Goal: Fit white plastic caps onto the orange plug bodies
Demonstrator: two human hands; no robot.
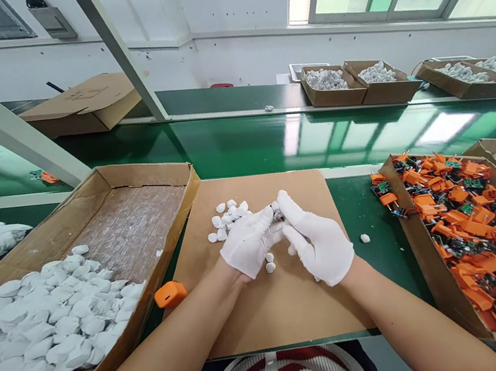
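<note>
My left hand (248, 242), in a white glove, is closed around a small part (277, 213) with a dark, shiny side; its kind is mostly hidden by the fingers. My right hand (318, 239), gloved too, has its thumb and fingertips closed at the same part. Both hands meet over a brown board (226, 309). Beside my left hand lies a pile of small white rounded pieces (226, 220). A few more white pieces (270, 267) lie on the board below the hands.
An open carton (169, 248) of larger white pieces stands left, with an orange case (170, 294) beside it. At right, a carton (425, 268) holds orange housings with circuit boards. The green belt (246, 140) runs behind; further cartons (327, 100) of white pieces stand beyond.
</note>
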